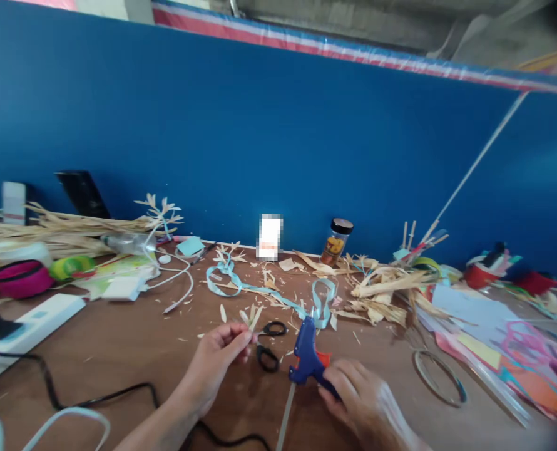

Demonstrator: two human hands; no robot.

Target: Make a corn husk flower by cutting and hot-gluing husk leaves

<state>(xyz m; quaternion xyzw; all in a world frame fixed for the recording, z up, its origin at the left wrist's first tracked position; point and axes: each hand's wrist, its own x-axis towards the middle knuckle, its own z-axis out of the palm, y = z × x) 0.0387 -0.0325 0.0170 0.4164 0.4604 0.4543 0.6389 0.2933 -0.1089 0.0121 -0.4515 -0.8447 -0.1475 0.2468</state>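
Between thumb and fingers, my left hand pinches a small flower of pale dried-husk petals. My right hand wraps round the handle of a blue glue gun with an orange trigger. Its nozzle points away from me, and a glue stick extends from its back end. Black-handled scissors lie on the table just right of my left fingers, their blades partly hidden. Beyond the hands, a light blue ribbon curls across the table.
Husk scraps and strips lie at the back right, near a black-lidded jar. A white power strip and black cable occupy the left. Coloured papers and a ring lie at right. A blue partition stands behind.
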